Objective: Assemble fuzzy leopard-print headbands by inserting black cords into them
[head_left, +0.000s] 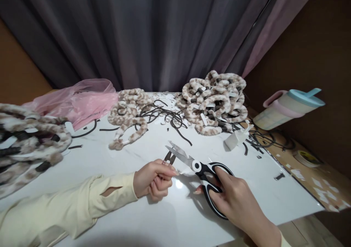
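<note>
My right hand [233, 195] grips a pair of black-and-white scissors [196, 165], fingers through the handles. Their blades are slightly apart and point up and left, close to my left hand [156, 179]. That hand is closed in a pinch around a small dark forked piece [169, 158], whose ends stick up beside the blade tips. Whether it is a folded cord or something else I cannot make out. Beyond both hands lies a tangle of thin black cords [170, 115]. One fluffy brown-and-white ring [131, 131] rests left of the cords.
Fluffy rings lie heaped at the back right [214, 100] and far left [30, 144]. A pink plastic bag [79, 102] sits behind. To the right are a small white bottle [234, 140], a tilted tumbler [285, 109], a tape roll [308, 158] and paper scraps [325, 188].
</note>
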Tool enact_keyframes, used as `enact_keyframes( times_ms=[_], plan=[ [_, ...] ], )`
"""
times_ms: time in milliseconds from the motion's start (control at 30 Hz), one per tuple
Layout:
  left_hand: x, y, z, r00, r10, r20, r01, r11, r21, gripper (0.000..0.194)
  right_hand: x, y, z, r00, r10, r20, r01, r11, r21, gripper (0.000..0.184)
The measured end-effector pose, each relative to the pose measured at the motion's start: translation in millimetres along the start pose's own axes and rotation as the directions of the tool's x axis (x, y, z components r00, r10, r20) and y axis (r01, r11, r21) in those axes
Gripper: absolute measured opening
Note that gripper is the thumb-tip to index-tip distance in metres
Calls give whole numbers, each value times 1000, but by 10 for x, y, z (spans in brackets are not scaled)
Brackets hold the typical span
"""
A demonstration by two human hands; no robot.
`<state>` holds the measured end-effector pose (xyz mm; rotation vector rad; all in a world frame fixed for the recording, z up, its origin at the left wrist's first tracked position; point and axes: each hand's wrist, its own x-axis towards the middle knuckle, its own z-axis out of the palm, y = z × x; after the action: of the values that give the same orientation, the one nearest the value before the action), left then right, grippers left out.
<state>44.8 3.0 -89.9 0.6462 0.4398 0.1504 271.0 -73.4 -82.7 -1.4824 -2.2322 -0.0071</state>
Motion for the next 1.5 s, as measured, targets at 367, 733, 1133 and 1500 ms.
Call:
enact_keyframes(
  times_ms=[367,733,1133,1500],
  plan=[
    [-37,19,47,997,70,-21,-69,996,59,44,135,-160,-163,859,247,449,-460,757,464,22],
    [-31,19,58,983,136,-123,-113,978,178,46,177,-101,-249,731,141,668,-651,439,620,36],
    [-29,16,-13,998,57,11,-57,998,41,45,82,-78,-202,900,291,324,-390,869,304,37],
    [-39,36,-25,985,-69,159,79,995,-54,43,46,-47,-96,980,145,140,-153,987,53,29]
  ],
)
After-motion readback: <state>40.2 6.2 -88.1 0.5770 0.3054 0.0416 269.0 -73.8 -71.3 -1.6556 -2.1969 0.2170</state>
